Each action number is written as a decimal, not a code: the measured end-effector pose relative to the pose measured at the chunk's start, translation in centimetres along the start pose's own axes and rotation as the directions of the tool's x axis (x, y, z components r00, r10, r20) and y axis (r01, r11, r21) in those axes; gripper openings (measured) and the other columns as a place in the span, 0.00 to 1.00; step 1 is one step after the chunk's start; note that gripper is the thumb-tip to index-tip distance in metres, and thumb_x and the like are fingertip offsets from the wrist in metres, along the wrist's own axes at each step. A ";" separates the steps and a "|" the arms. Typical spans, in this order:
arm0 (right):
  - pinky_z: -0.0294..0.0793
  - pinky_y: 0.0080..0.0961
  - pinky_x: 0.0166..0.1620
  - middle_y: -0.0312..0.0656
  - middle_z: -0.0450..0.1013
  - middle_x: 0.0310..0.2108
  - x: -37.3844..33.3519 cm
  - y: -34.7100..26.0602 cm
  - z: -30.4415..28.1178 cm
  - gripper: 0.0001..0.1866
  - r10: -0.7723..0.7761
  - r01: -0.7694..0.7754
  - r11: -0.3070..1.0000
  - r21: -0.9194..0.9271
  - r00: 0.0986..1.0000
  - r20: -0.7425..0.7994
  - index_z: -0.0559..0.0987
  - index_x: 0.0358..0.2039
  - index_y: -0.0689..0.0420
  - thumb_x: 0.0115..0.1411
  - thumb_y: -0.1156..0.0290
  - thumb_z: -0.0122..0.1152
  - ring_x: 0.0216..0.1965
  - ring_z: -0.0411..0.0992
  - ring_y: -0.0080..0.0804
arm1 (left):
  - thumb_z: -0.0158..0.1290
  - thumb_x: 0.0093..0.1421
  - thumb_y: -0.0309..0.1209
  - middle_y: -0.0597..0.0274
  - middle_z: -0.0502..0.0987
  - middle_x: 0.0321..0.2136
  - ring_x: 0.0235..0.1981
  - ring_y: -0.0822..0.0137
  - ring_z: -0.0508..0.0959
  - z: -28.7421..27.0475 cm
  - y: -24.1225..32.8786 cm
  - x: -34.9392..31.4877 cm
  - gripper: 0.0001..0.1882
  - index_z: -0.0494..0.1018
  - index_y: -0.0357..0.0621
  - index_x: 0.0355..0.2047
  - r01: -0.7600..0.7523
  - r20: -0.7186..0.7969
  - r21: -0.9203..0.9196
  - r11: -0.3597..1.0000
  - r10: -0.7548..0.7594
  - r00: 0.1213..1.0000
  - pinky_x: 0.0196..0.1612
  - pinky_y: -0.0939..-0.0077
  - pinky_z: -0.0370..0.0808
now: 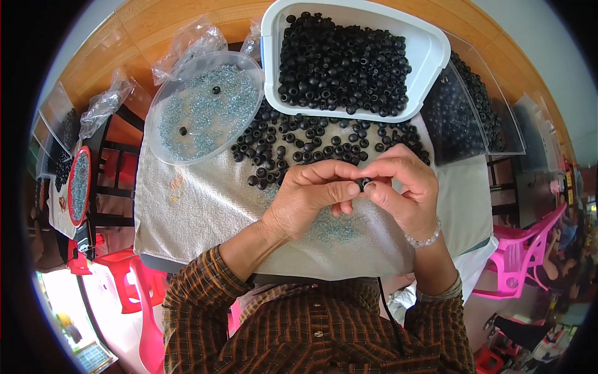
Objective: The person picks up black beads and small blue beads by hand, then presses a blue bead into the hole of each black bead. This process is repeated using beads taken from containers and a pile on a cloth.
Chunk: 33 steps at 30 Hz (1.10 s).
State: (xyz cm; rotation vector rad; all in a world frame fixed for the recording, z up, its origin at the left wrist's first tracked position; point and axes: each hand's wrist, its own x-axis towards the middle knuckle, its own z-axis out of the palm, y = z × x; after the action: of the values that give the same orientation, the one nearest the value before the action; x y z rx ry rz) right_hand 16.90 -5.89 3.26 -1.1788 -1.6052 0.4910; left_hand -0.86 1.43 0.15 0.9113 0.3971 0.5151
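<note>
My left hand (pixel 311 194) and my right hand (pixel 405 184) meet over the towel, fingertips together. Between them is a small round black piece (pixel 363 183) with an opening in it. Thumb and forefinger of each hand pinch at it, partly covering it. Just beyond my hands, many loose black pieces (pixel 299 146) of the same kind lie spread on the pale towel (pixel 199 212). Below my fingers, a scatter of tiny clear-blue pieces (pixel 333 229) rests on the cloth.
A white tub (pixel 430 59) of black pieces stands at the back. To its left, a round clear tray (pixel 163 93) holds tiny blue pieces and a couple of black ones. A clear box (pixel 479 118) stands at the right. Pink chairs (pixel 520 255) are beyond the table.
</note>
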 end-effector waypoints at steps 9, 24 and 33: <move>0.65 0.15 0.29 0.38 0.72 0.29 -0.3 -0.4 0.0 0.10 0.020 -0.026 0.998 -0.057 0.994 -0.108 0.80 0.31 0.62 0.48 0.74 0.69 0.26 0.66 0.21 | 0.56 0.58 0.26 0.63 0.79 0.30 0.23 0.77 0.75 0.1 0.2 0.0 0.09 0.77 0.39 0.39 0.007 -0.071 -0.122 0.992 -0.016 0.997 0.26 0.85 0.71; 0.67 0.16 0.21 0.36 0.71 0.25 -0.1 -0.1 0.5 0.13 -0.204 0.170 0.941 -0.293 0.975 -0.088 0.81 0.30 0.59 0.41 0.84 0.68 0.21 0.69 0.21 | 0.57 0.57 0.23 0.65 0.79 0.30 0.24 0.75 0.75 0.2 -0.1 0.0 0.10 0.77 0.42 0.40 -0.013 -0.108 -0.015 1.000 0.011 0.994 0.26 0.84 0.72; 0.66 0.19 0.20 0.36 0.71 0.24 0.0 0.2 0.7 0.14 -0.414 0.337 0.802 -0.493 0.909 -0.052 0.81 0.31 0.61 0.39 0.82 0.70 0.20 0.68 0.25 | 0.57 0.57 0.23 0.64 0.79 0.30 0.24 0.75 0.76 0.2 -0.3 0.1 0.10 0.77 0.42 0.41 -0.052 -0.127 -0.005 0.999 0.051 0.991 0.26 0.84 0.72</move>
State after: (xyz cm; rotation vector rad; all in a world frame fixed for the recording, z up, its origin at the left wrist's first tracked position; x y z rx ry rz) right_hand 16.34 -5.63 2.88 -1.1666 -1.8176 -0.2738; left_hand -0.61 1.19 0.04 0.8853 0.4877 0.6241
